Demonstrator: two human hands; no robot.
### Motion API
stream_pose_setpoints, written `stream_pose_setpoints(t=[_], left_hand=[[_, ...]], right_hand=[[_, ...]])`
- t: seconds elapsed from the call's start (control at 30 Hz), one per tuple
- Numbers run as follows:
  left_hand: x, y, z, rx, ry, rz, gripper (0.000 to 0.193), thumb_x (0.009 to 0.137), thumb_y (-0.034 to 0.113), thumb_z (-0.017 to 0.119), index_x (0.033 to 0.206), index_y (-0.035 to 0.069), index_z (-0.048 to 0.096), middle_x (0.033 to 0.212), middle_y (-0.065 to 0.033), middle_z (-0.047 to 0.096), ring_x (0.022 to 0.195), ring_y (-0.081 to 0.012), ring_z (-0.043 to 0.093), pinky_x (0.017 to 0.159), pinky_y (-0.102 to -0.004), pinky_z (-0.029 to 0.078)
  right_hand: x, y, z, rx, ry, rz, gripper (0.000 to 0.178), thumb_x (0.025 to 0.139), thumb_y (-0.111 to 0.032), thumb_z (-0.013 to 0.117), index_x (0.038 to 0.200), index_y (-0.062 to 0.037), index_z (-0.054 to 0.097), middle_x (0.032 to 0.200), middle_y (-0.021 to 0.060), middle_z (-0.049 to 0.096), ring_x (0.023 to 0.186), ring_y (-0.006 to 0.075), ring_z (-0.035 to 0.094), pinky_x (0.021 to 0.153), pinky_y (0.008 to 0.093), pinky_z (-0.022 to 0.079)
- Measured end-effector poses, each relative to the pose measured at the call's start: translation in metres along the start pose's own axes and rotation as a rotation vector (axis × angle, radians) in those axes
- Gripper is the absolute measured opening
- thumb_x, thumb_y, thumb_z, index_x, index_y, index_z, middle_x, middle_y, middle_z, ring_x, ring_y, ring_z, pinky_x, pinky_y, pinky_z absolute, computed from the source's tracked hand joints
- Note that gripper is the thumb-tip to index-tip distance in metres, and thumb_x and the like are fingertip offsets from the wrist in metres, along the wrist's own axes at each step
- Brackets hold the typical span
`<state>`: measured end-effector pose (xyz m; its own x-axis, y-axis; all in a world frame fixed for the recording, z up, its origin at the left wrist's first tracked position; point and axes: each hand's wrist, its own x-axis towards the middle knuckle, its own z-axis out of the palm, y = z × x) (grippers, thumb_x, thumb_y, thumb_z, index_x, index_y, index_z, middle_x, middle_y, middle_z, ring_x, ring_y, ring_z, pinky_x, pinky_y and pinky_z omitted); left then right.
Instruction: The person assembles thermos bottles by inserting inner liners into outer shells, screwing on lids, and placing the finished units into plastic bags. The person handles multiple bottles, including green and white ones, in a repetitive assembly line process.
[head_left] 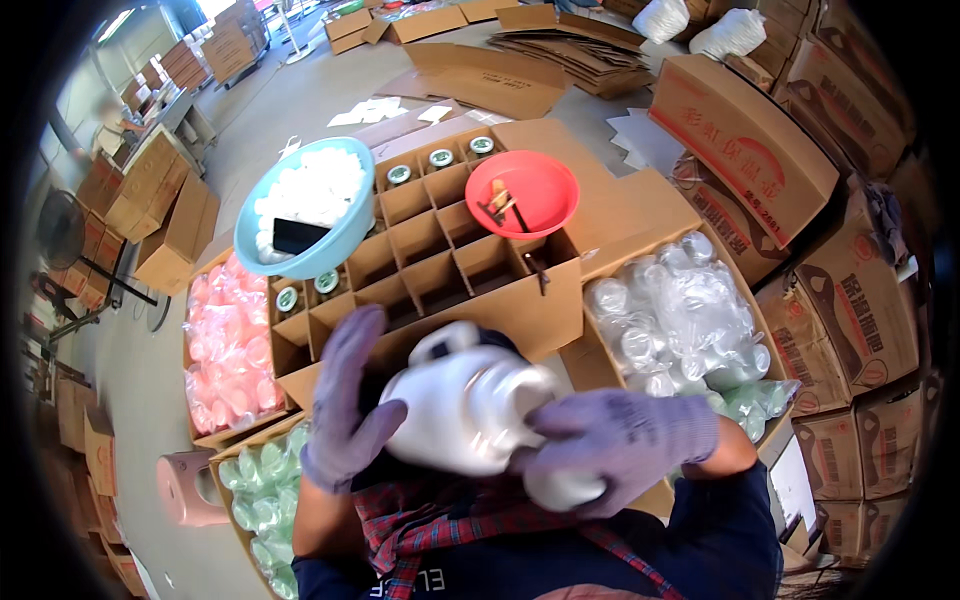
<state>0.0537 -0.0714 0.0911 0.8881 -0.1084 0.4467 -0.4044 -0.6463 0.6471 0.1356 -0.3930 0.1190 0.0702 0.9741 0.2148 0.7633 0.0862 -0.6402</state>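
Head view: my right fingers point(565, 414), gloved in purple-grey, bend over the mouth end of a blurred white jug point(440, 420) lying tipped sideways in front of me, with a rounded white piece point(565, 490) just beneath them. I can't tell whether they grasp the jug, the piece or both. My left fingers point(345, 360), gloved alike, are spread and released at the jug's other side, the thumb overlapping its edge; whether it touches is unclear. The jug's handle point(460, 334) points away from me, toward a divided brown carton point(530, 315) just beyond, where bottles with green-and-white tops point(288, 299) stand in some cells. Across that carton sit a light blue basin point(300, 266) at left, heaped with small white parts point(318, 185) and bearing a flat black object point(298, 236), and a red basin point(545, 195) at right with a few small tools point(499, 195) inside. Pink plastic-wrapped pieces point(232, 345) lie packed to my left; nearer me are green wrapped ones point(262, 500), beside a pink stool point(183, 490). At my right are clear-wrapped pieces point(670, 310). Farther out, flattened cardboard point(570, 60) lies stacked on the floor point(360, 90), printed cartons point(750, 110) rise at right, a fan point(62, 230) stands at left, and a person point(112, 125) appears in the distance.
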Motion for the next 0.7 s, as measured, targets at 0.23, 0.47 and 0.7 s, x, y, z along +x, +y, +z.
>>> stream_pose_setpoints(t=[0.23,0.47,0.7], left_hand=[[-0.098,-0.087,0.051,-1.003,-0.198,-0.638,0.047,0.100,0.034,0.060,0.130,-0.003,0.062,0.111,-0.0119,0.071,0.105,-0.0188,0.066,0.097,-0.0325,0.050],[-0.081,-0.078,0.038,-0.833,-0.115,-0.682,0.031,0.093,0.016,0.061,0.113,-0.005,0.069,0.101,-0.0123,0.072,0.095,-0.0183,0.068,0.089,-0.0304,0.052],[-0.081,-0.083,0.034,-0.532,0.295,-0.537,0.032,0.088,0.014,0.053,0.103,-0.009,0.069,0.085,-0.0136,0.067,0.074,-0.0175,0.062,0.072,-0.0281,0.049]], right_hand=[[0.079,0.085,-0.029,0.401,-0.106,-0.175,0.075,0.074,-0.039,0.084,0.132,-0.0032,0.052,0.140,0.0186,0.050,0.119,0.0307,0.060,0.099,0.0456,0.050],[0.100,0.328,-0.080,-0.805,0.286,1.208,0.079,0.076,-0.052,0.076,0.143,-0.0205,0.048,0.139,0.0185,0.052,0.124,0.0400,0.055,0.104,0.0531,0.045],[0.105,0.383,-0.057,-1.040,0.416,0.779,0.033,0.088,-0.032,0.064,0.116,-0.0147,0.068,0.126,0.0124,0.064,0.123,0.0322,0.059,0.096,0.0447,0.050]])
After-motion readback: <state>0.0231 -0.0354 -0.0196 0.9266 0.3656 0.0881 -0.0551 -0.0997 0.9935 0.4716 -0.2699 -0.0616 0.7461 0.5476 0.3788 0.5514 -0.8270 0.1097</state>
